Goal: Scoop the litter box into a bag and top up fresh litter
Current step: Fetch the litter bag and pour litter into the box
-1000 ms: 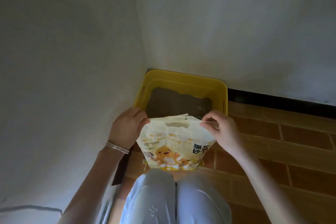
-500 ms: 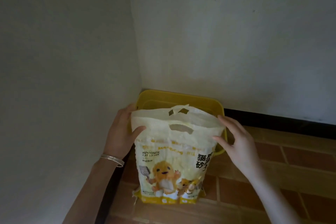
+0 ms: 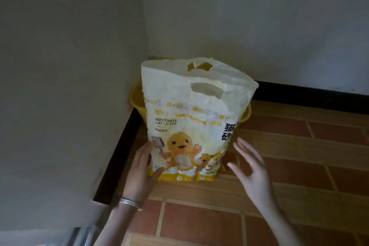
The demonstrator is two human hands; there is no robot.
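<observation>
the litter bag, cream and yellow with a cartoon mascot and cut-out handle, stands upright on the tiled floor before the yellow litter box. the left hand touches its lower left edge with relaxed fingers; the right hand hovers spread, just beside it.

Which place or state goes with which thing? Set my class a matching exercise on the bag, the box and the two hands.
Things
1. bag
2. box
3. left hand
4. right hand

Places and states
A. open, fingers spread, to the right of the bag
B. yellow, behind the bag
C. standing upright
D. touching the bag's lower left edge

Pairs: 1-C, 2-B, 3-D, 4-A
</observation>
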